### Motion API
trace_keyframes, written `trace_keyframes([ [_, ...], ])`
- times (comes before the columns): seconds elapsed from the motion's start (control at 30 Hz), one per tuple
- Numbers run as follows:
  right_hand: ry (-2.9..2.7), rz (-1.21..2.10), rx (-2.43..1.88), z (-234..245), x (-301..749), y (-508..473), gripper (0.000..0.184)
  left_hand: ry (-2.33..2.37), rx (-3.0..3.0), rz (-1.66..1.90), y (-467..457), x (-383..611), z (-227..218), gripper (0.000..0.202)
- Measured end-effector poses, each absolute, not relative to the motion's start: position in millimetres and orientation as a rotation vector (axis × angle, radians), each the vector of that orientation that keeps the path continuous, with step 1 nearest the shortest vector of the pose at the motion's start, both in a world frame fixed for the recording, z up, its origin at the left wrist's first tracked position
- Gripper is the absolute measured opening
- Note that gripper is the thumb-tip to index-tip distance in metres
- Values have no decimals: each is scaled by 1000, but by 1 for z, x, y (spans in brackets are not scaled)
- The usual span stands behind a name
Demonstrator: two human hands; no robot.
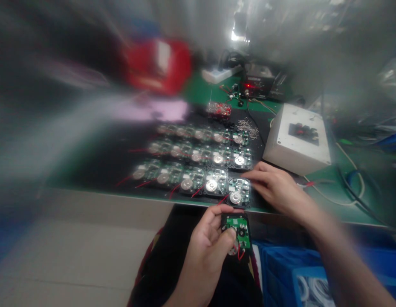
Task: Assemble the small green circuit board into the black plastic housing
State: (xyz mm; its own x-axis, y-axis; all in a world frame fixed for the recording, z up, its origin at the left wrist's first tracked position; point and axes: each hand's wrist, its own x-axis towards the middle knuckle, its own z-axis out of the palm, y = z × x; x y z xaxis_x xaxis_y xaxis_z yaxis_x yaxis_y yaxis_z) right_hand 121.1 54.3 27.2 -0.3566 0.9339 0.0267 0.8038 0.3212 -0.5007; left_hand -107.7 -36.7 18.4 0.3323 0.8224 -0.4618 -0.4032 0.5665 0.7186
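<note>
My left hand [208,242] is closed around a small green circuit board [239,232] in a black frame with a red wire, held over my lap below the table edge. My right hand [274,184] reaches onto the bench with its fingers stretched out, its fingertips touching the nearest right-hand board [238,192] of the rows. Several similar boards [198,160] with round silver discs and red wires lie in three rows on a black mat. The left part of the view is smeared by motion.
A white box [298,138] with a black panel stands right of the boards. Behind are a pile of small metal parts [247,126], a black device with a red light [258,83], a red blurred object [157,64] and cables. A blue crate [287,273] sits below right.
</note>
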Motion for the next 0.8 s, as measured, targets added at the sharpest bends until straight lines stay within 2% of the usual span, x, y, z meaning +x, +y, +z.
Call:
trace_keyframes([
  [0.23, -2246, 695, -1560, 28, 125, 58, 26, 916, 547, 834, -40, -109, 16, 24],
  [0.43, -2230, 788, -1609, 31, 124, 57, 36, 927, 571, 833, -42, -111, 13, 25],
  [0.8, -2159, 679, -1665, 26, 117, 53, 16, 950, 566, 846, -40, -110, 15, 26],
])
